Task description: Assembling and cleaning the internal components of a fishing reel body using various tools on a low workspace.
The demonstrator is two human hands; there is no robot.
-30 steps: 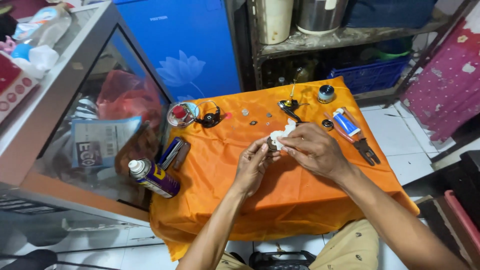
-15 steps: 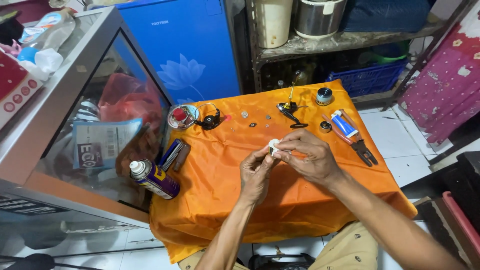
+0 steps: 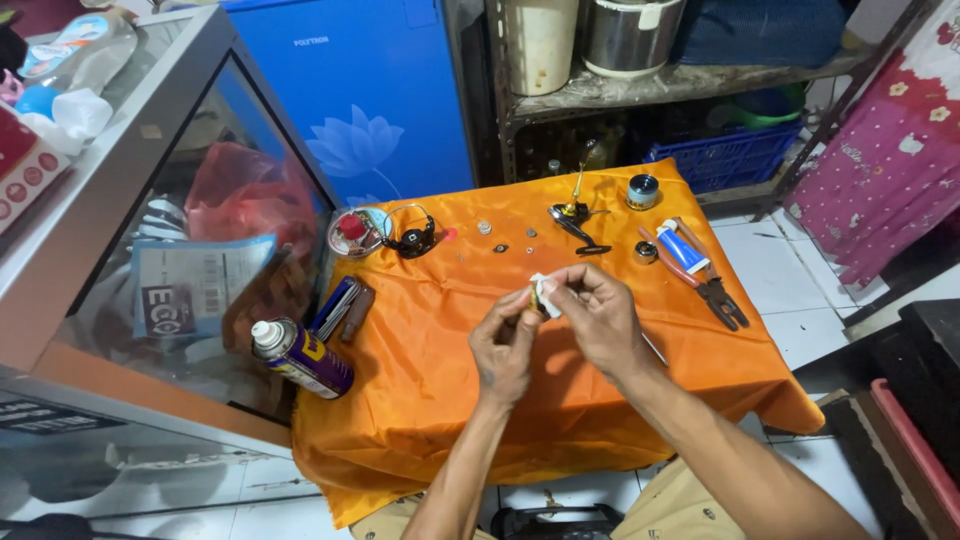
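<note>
White scrap (image 3: 541, 291) between both hands' fingertips

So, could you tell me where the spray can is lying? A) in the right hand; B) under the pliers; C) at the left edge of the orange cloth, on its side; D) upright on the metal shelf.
C: the spray can lies tipped over on the orange cloth, at its left edge.

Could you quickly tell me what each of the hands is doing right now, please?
Left hand: fingers pinched at the small white piece.
Right hand: closed on the same small white piece.
</note>
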